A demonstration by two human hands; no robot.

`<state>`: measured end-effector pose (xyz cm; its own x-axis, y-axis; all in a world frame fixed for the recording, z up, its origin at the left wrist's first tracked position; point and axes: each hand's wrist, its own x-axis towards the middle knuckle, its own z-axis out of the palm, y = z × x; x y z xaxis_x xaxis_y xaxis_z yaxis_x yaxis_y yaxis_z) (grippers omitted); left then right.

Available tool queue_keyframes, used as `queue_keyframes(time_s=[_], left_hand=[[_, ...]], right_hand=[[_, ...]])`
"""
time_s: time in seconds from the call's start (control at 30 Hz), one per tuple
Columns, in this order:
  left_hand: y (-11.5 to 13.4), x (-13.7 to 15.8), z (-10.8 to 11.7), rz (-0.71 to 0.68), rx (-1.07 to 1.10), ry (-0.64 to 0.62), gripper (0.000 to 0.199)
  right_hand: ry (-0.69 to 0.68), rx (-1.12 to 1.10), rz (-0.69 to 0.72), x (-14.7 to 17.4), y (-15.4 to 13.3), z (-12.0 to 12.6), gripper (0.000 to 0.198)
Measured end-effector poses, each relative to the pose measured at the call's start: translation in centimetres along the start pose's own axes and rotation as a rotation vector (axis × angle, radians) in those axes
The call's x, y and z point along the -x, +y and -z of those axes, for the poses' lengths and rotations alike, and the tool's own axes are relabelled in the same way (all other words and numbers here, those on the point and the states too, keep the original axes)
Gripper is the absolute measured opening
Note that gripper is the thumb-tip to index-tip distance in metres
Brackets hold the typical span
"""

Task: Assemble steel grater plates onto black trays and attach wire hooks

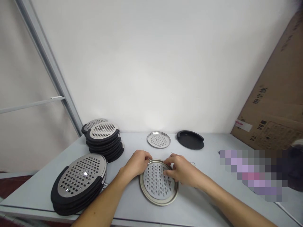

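Left forearm and right forearm bare, converging from the bottom. Left hand back up, fingers bent, tips rightward. Right hand: fingers curled, thumb apart below them, tips leftward. Hands near each other, not touching.

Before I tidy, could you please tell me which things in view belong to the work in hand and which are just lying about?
Likely belonging:
round gold-rimmed metal grater, at left hand and right hand
round silver grater plate behind it
shallow round black holder
stacked round black-edged metal graters

Seemingly just lying about:
large brown cardboard box
pixelated purple item, unidentifiable
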<state>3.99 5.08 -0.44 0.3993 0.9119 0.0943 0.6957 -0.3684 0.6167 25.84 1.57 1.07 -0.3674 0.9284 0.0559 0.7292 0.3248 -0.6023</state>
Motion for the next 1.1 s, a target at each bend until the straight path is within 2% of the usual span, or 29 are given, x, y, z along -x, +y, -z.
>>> queue_keyframes(time_s=[0.2, 0.37, 0.57, 0.63, 0.73, 0.83, 0.97, 1.1], left_hand=[[0.2, 0.1, 0.0, 0.001, -0.039, 0.002, 0.029], [1.0, 0.7, 0.4, -0.089, -0.028, -0.008, 0.028], [2.8, 1.8, 0.2, -0.221, -0.002, -0.162, 0.044], [3.0, 1.8, 0.1, -0.235, -0.021, -0.145, 0.040], [2.6, 1.4, 0.4, -0.171, -0.091, -0.018, 0.016], [2.0, 1.0, 1.0, -0.034, -0.184, 0.081, 0.016], [1.8, 1.0, 1.5, 0.072, -0.227, 0.033, 0.016], [2.3, 1.2, 1.6, 0.100, -0.298, -0.028, 0.032]], right_hand=[[-0.015, 0.007, 0.036, -0.3, 0.5, 0.4, 0.015], [-0.022, 0.002, 0.045, -0.8, 2.0, 0.7, 0.022], [-0.028, 0.021, 0.027, -1.1, 2.8, 0.3, 0.026], [-0.018, 0.053, 0.002, -1.2, 2.9, 0.3, 0.025], [0.005, 0.084, 0.019, -1.2, 2.6, 0.3, 0.022], [0.037, 0.090, 0.070, -1.0, 2.0, 0.0, 0.020], [0.072, 0.107, 0.129, -0.9, 1.3, -1.0, 0.019], [0.086, 0.127, 0.156, -1.0, 1.3, -1.8, 0.021]])
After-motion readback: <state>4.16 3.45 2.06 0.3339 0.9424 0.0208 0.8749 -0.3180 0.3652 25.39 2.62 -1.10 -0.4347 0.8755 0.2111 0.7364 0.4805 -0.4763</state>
